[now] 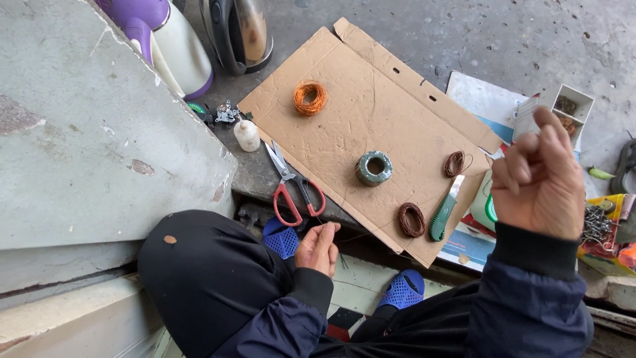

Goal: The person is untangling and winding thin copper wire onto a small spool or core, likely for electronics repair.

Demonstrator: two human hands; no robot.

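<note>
- Concrete slab [86,132], pale & chipped, fills the whole left side of my view; grey floor beyond it.
- Flattened cardboard sheet [371,113] lies on the floor centre frame, w/ most of the small bits on it.
- Purple-and-white kettle [169,40] and a dark steel kettle [242,30] stand at the top, just off the cardboard's far-left corner.
- I see the right hand [540,176] raised at the right, well above the cardboard, fingers curled in tight, thumb & forefinger pinched together. Can't tell what's in the pinch; too fine to see.
- Left hand [319,246] sits low by the knee, at the cardboard's near edge, fingertips pinched narrow on a thin wire [342,260] that shows just below the hand.
- Red-handled scissors [291,189] lie shut, half on the cardboard's left edge, just above the left hand.
- Green-handled knife [445,211] lies near the cardboard's near-right corner.
- Grey-green ring core [373,168] sits mid-cardboard.
- Orange wire coil [310,97] up toward the far side, well apart from the rest.
- Two brown wire coils: one [411,219] just beside the knife, one smaller [454,163] near the right edge.
- Small white bottle [248,135] stands off the cardboard, beside the scissors' tips.
</note>
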